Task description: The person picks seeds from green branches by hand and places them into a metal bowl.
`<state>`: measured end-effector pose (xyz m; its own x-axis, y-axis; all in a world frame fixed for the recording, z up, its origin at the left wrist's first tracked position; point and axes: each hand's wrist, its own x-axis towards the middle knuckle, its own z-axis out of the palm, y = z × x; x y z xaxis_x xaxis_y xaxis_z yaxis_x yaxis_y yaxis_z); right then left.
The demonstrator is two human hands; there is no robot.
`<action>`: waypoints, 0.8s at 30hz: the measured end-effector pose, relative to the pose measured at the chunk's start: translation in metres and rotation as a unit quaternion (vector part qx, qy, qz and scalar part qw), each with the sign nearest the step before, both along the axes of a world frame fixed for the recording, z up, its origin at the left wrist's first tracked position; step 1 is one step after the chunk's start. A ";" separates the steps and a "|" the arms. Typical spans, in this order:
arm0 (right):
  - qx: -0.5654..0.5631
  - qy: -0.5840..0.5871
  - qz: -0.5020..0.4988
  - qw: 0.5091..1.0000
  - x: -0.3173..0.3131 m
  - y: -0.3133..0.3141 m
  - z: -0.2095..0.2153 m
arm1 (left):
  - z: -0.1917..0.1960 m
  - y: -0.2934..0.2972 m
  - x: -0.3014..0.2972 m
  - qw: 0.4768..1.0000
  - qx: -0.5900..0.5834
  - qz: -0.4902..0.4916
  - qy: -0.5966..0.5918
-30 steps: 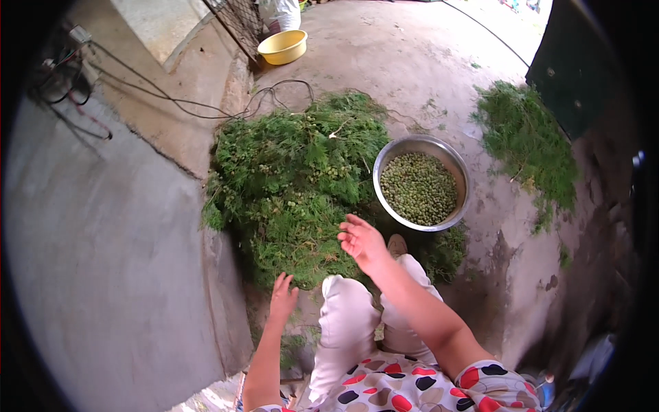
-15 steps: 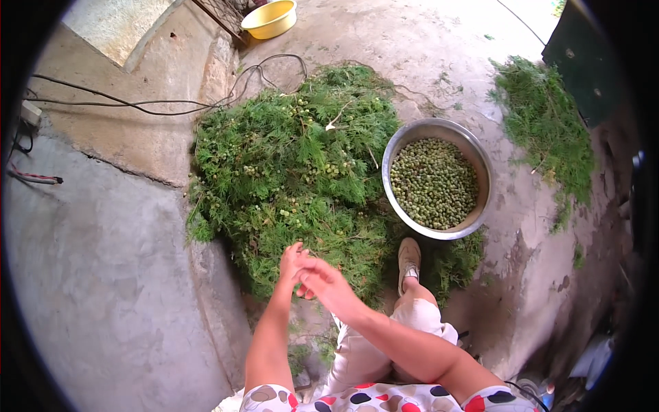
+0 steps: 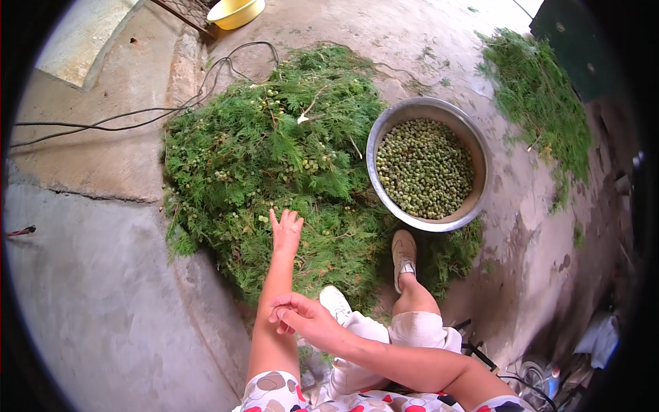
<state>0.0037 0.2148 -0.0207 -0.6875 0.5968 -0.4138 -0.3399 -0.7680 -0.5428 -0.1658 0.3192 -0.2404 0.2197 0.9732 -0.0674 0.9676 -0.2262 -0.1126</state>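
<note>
My left hand (image 3: 286,232) reaches over the near part of a heap of green conifer branches (image 3: 268,154). Its fingers are spread, and nothing shows in them. Pale green cones (image 3: 328,159) dot the branches. My right hand (image 3: 305,319) is bent across my left forearm near the elbow, fingers loosely curled and slightly apart. No object shows in it, though its palm is partly hidden; whether it touches the forearm I cannot tell. Right of the heap, a round metal basin (image 3: 482,185) holds many small green cones (image 3: 425,168).
Another pile of cut branches (image 3: 539,96) lies at the far right, beside a dark green panel (image 3: 570,48). A yellow tub (image 3: 235,14) stands at the back. Black cables (image 3: 103,126) run along the left. My shoe (image 3: 404,253) is just below the basin.
My hands have parted from where they met. The left reached forward over the branches with fingers spread; the right drew back toward my left elbow. The view has shifted slightly.
</note>
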 end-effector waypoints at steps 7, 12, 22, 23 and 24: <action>-0.006 -0.006 0.000 1.000 0.001 0.003 0.002 | 0.000 -0.004 0.020 0.979 -0.122 0.093 0.132; 0.014 -0.021 0.009 1.000 0.003 0.009 0.010 | 0.010 -0.023 0.003 0.998 -0.038 0.043 0.036; 0.053 -0.014 -0.066 0.996 0.014 0.018 -0.001 | 0.098 -0.099 -0.062 0.856 0.179 0.263 -0.408; 0.059 -0.028 -0.072 0.995 0.016 0.019 -0.003 | 0.109 -0.103 -0.075 0.801 0.157 0.345 -0.463; 0.065 -0.042 -0.077 0.994 0.016 0.019 -0.007 | 0.120 -0.112 -0.087 0.715 0.139 0.416 -0.545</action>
<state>0.0202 0.2339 -0.0280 -0.5499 0.7446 -0.3785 -0.3979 -0.6319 -0.6651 -0.2528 0.2072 -0.1206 -0.6684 0.7399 -0.0767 0.3018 0.3640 0.8812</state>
